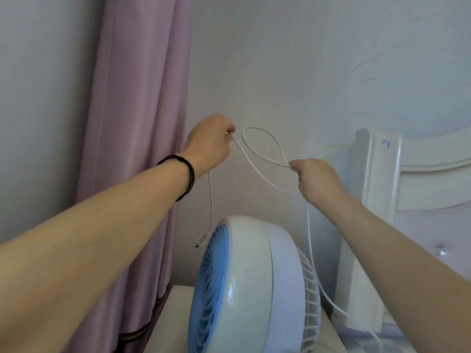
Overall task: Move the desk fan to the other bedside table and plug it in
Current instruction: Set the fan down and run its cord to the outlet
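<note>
Desk fan: round, white housing w/ blue front grille facing left, white wire guard at back right. Stands upright on white worktop, near the wall. Its white cable is lifted above the fan, forming a loop betw. both hands. One end hangs down left of the fan, ending in a small plug dangling free, not plugged in. Other run drops at right behind the fan.

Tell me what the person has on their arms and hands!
Both arms are bare, with no sleeves showing. The left hand has a thin black braided band looped around its wrist. The right hand wears nothing: no ring, watch or glove.
</note>
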Demonstrator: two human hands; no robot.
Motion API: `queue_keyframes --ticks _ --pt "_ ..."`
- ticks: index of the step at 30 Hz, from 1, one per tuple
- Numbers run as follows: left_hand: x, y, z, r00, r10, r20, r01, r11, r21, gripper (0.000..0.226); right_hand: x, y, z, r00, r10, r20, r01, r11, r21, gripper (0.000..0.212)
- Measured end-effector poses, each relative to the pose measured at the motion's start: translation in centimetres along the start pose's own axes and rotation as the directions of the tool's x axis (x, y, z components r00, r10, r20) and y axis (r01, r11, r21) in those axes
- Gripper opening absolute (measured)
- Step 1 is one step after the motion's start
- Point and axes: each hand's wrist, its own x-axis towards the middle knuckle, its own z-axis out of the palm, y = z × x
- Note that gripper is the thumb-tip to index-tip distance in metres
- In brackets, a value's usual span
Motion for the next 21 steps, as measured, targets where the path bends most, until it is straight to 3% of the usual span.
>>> queue_keyframes --ticks 6,12,17,21 --pt "0.8 -2.8 4.3 0.996 -0.046 0.074 0.044 0.999 0.025 0.028 2.1 -0.9 4.4 0.997 -0.016 0.08 0.011 0.997 0.071 0.033" --pt "0.1 -5.1 7.3 0.981 -0.144 0.129 0.141 0.99 0.031 0.026 3.8 -1.9 8.0 0.978 -0.021 0.209 -0.03 0.971 0.237 0.019" --pt "-1.2 -7.4 9.4 0.953 -0.193 0.233 0.182 0.981 0.071 0.022 4.0 -2.3 11.0 0.935 -0.074 0.346 -0.032 0.956 0.29 0.02" --pt "-2.0 -8.9 11.1 0.89 -0.237 0.389 0.206 0.971 0.119 0.026 4.2 -2.7 12.4 0.892 -0.128 0.434 -0.045 0.929 0.366 0.021"
